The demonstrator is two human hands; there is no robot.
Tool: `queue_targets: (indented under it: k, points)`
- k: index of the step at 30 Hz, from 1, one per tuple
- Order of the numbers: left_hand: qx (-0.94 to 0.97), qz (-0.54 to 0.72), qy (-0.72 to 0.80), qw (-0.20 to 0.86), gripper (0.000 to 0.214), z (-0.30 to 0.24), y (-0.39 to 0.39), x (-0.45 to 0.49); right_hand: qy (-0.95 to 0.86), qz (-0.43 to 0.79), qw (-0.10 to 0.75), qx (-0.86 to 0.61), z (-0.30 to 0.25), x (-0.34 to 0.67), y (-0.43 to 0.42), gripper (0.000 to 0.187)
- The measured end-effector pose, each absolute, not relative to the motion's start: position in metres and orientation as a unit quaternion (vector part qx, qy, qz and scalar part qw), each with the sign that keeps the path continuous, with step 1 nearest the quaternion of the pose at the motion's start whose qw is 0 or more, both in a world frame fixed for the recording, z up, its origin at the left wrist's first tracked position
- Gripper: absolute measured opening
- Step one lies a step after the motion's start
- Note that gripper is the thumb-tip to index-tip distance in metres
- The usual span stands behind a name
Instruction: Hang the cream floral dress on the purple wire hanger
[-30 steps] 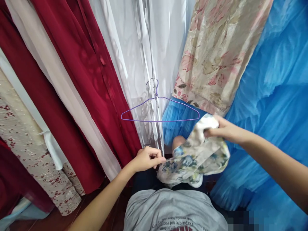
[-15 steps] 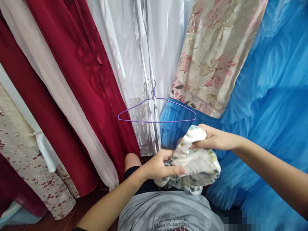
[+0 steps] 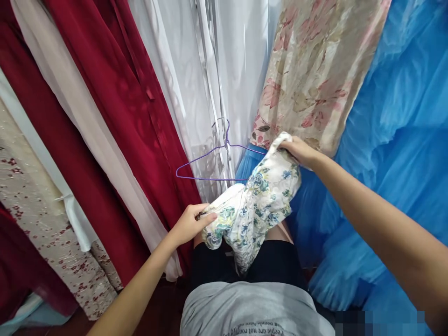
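Observation:
A white garment with blue and green flowers point(image 3: 257, 205) hangs stretched between both my hands, over my lap. My right hand point(image 3: 297, 150) is closed on its upper end, raised to the right tip of a thin purple wire hanger point(image 3: 210, 161). My left hand point(image 3: 191, 224) pinches the garment's lower left edge. The hanger's hook is caught on white ribbons among the hanging clothes. Its right end is hidden behind the garment and my right hand.
Hanging clothes surround me: dark red and cream gowns point(image 3: 115, 116) on the left, a sheer white one point(image 3: 231, 70) in the middle, a beige floral dress point(image 3: 315, 70) and blue tulle point(image 3: 395, 140) on the right. A wooden floor point(image 3: 70, 322) shows at the lower left.
My right hand has lifted the garment's end up and leftwards to the hanger's right tip. My left hand has shifted left and down along the cloth, which now hangs unfolded.

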State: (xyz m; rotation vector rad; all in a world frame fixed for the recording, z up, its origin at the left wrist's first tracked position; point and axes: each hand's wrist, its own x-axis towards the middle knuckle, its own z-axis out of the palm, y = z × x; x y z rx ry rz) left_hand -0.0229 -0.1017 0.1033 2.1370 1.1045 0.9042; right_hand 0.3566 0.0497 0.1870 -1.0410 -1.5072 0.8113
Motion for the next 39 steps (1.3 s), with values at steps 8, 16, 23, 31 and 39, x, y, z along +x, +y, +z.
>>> queue_targets:
  k: [8,16,23,31,39]
  points:
    - [0.787,0.345,0.510,0.023,0.031,0.115,-0.071,-0.095,-0.625,0.572,0.397,-0.353,0.187,0.310,0.063,0.009]
    - [0.746,0.277,0.588,-0.146,0.022,0.186,0.006,-0.155,-0.607,0.579,0.370,-0.399,0.200,0.311,0.057,0.010]
    - [0.713,0.457,0.514,0.134,0.035,0.212,0.077,-0.081,-0.617,0.578,0.372,-0.383,0.173,0.312,0.050,0.016]
    - [0.733,0.460,0.499,0.052,0.046,0.192,0.038,-0.066,-0.493,0.519,0.566,-0.409,0.145,0.344,0.028,0.026]
    - [0.753,0.373,0.503,-0.203,0.037,0.247,0.029,-0.006,-0.405,0.553,0.613,-0.394,0.179,0.346,-0.014,0.024]
